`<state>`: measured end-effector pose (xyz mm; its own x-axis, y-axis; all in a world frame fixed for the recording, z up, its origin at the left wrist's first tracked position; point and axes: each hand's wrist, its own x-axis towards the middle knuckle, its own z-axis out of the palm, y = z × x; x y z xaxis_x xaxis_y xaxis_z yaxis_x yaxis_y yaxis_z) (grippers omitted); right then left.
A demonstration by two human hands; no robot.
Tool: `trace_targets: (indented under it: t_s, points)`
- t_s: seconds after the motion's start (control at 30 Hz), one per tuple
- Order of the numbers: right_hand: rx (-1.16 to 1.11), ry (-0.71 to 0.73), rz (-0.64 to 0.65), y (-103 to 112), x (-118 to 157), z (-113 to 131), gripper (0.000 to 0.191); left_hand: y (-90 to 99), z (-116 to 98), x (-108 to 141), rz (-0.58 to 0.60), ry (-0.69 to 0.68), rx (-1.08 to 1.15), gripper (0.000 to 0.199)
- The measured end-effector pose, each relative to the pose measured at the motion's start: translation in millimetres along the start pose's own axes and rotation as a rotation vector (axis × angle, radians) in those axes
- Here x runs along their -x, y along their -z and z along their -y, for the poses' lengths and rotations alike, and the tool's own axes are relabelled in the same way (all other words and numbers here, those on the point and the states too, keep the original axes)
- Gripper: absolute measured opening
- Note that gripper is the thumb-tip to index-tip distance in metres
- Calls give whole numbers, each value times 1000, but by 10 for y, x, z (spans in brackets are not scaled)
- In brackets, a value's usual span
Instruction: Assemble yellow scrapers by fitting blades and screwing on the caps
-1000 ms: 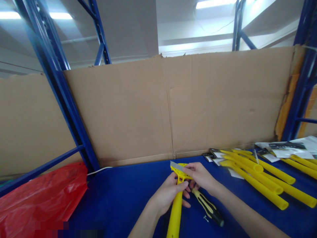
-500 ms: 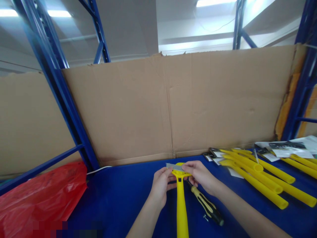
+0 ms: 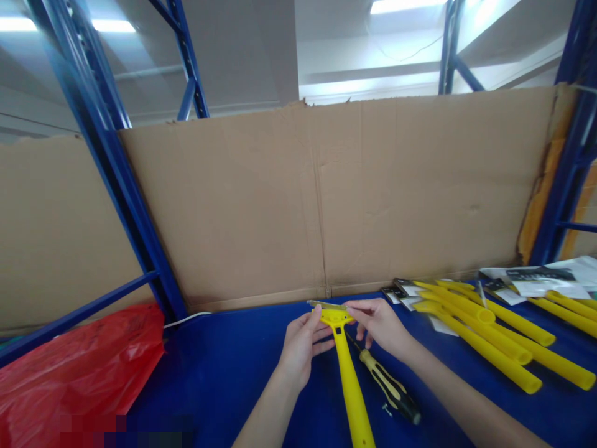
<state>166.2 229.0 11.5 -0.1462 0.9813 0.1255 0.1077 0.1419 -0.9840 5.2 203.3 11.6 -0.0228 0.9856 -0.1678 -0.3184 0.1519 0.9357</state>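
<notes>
A yellow scraper [image 3: 351,389] points its long handle toward me, its wide head raised between my two hands. My left hand [image 3: 301,345] pinches the left end of the head, thumb on top. At the right end, my right hand [image 3: 375,320] has thumb and finger closed on the head and the metal blade [image 3: 331,305] along its far edge. Whether the blade sits fully in the head I cannot tell. Beside the scraper lies a screwdriver [image 3: 389,382] with a black and cream handle, its tip near my right hand. A small screw [image 3: 387,409] rests by the screwdriver.
Several yellow scraper handles [image 3: 494,336] are piled at the right, with packaged pieces [image 3: 545,280] behind them. A red plastic bag [image 3: 88,361] lies at the left. Cardboard [image 3: 252,211] stands behind the blue tabletop [image 3: 224,373], between blue rack posts [image 3: 135,230].
The scraper's head has tilted, so the blade now shows nearly edge-on. Its handle has swung to the right at the near end. Both hands stay on the head.
</notes>
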Motion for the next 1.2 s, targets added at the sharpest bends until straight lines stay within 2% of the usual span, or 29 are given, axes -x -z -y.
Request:
trace_targets:
  t_s: [0.1, 0.27, 0.43, 0.53, 0.6, 0.77, 0.93, 1.03, 1.1, 1.2]
  points:
    - [117, 66, 50, 1, 8, -36, 33, 2, -20, 2, -47, 29, -12, 41]
    - [221, 55, 80, 14, 42, -23, 36, 15, -35, 6, -34, 57, -10, 29]
    - [109, -13, 90, -16, 34, -3, 40, 10, -15, 8, -57, 45, -21, 22]
    - [-11, -22, -20, -46, 37, 21, 37, 17, -15, 1, -22, 29, -15, 20]
    - [-94, -91, -63, -53, 49, 47, 38, 22, -19, -2, -8, 32, -8, 19]
    - [-165, -195, -28, -41, 70, 102, 14, 9, -20, 3, -7, 71, 26, 19]
    - [-180, -199, -53, -52, 88, 120, 15, -2, -15, -3, -56, 58, 58, 14]
    - [-187, -255, 6, -61, 110, 129, 13, 1, -30, -4, -58, 44, 61, 9]
    - [-162, -280, 50, -56, 103, 121, 20, 5, -47, -5, -63, 32, 67, 7]
    - [43, -199, -3, -14, 56, 75, 43, 27, -70, -18, -90, 12, 87, 6]
